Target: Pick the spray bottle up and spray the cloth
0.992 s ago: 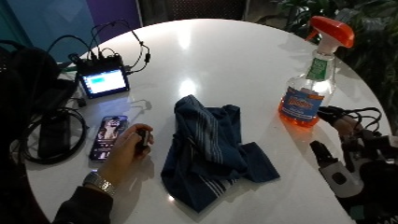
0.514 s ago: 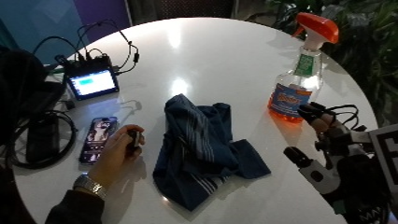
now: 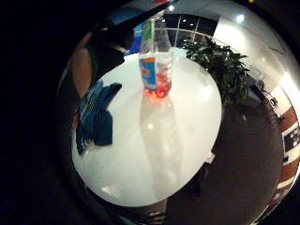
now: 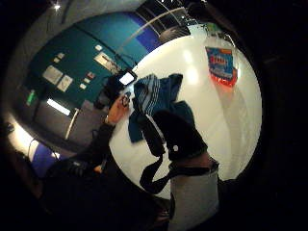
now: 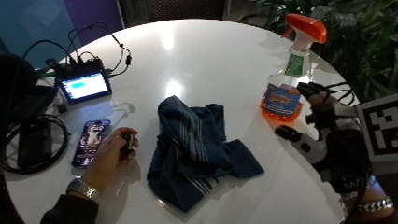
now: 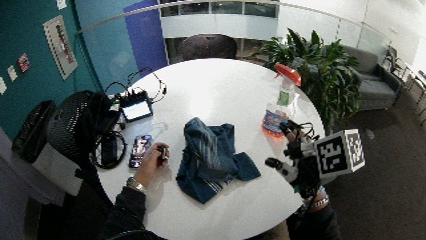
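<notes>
From the outside view, my gloved right hand (image 5: 339,135) hangs over the tabletop's (image 5: 205,56) right edge, just beside the spray bottle (image 5: 289,79) and not touching it. I cannot tell how my fingers are set; the rig hides them. The spray bottle stands upright near that right edge, orange liquid low in it, orange trigger head on top. The cloth (image 5: 196,151), dark blue with pale stripes, lies crumpled at the middle of the tabletop toward the near edge. My bare left hand (image 5: 112,151) rests on the tabletop beside a phone (image 5: 92,140), pinching a small dark object; a small lit screen (image 5: 82,86) with cables sits near the left edge.

The wide outside view shows the same layout, the bottle by the right edge beside a potted plant (image 6: 313,65).

In the little-finger palm view the bottle stands apart from the cloth on bare white tabletop.

In the thumb-side palm view the cloth lies between the bottle and my bare hand.
</notes>
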`<act>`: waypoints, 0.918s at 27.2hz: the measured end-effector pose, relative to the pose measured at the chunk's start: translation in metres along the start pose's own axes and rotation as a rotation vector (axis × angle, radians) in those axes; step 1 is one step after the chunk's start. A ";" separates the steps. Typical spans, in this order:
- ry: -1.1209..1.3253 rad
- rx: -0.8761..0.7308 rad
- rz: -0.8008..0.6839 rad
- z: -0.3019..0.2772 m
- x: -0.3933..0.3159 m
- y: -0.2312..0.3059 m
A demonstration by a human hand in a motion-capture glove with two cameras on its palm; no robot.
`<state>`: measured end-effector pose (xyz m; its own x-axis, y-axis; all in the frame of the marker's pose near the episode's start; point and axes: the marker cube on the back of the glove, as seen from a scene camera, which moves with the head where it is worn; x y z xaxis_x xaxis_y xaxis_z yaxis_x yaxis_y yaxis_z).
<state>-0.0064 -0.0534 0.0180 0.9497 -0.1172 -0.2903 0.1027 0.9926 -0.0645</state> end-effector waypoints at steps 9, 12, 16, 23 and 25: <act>-0.084 0.228 0.193 0.003 0.036 -0.064; -0.148 0.315 0.282 0.010 0.054 -0.082; -0.271 0.396 0.394 0.029 0.075 -0.097; -0.429 0.262 0.373 0.039 0.062 -0.058; -0.441 0.270 0.368 0.043 0.063 -0.060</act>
<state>0.0603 -0.1188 0.0444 0.9637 0.2002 0.1766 -0.2374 0.9452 0.2240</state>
